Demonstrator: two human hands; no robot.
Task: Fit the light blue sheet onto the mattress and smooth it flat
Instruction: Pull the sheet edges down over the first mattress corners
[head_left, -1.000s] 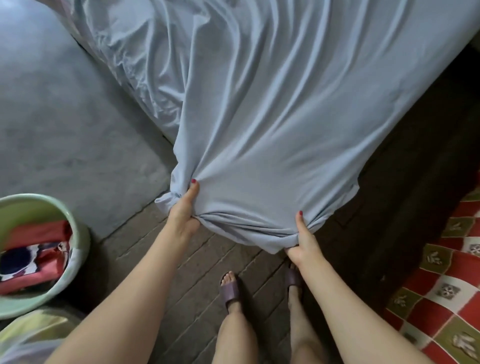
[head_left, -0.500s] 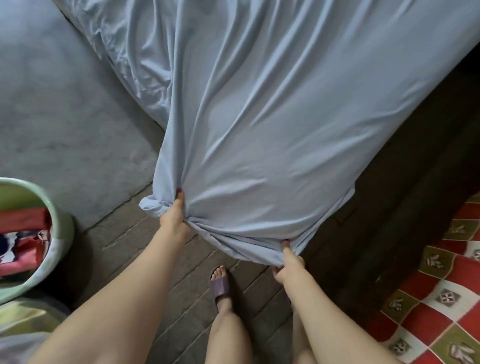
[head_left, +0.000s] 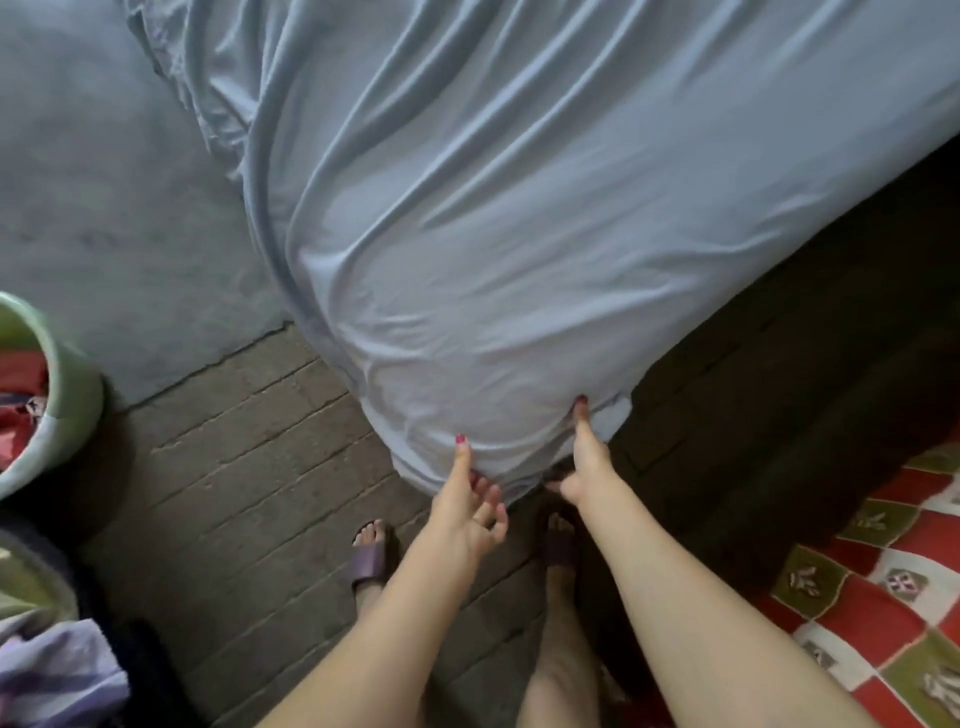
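The light blue sheet (head_left: 519, 218) lies draped over the corner of the mattress, its lower edge hanging just above the brick floor (head_left: 249, 467) in front of the person's feet. It looks thin, soft and light, likely stretchy, so it is best taken by the gathered hem at the corner and tugged under. The right hand (head_left: 584, 460) pinches that hem, thumb on top and fingers tucked beneath. The left hand (head_left: 467, 506) has its fingers spread loose, only the thumb touching the cloth. Compared with a moment ago, the left hand has let go of its bunched fold, both hands sit closer together, and the sheet looks smoother over the corner.
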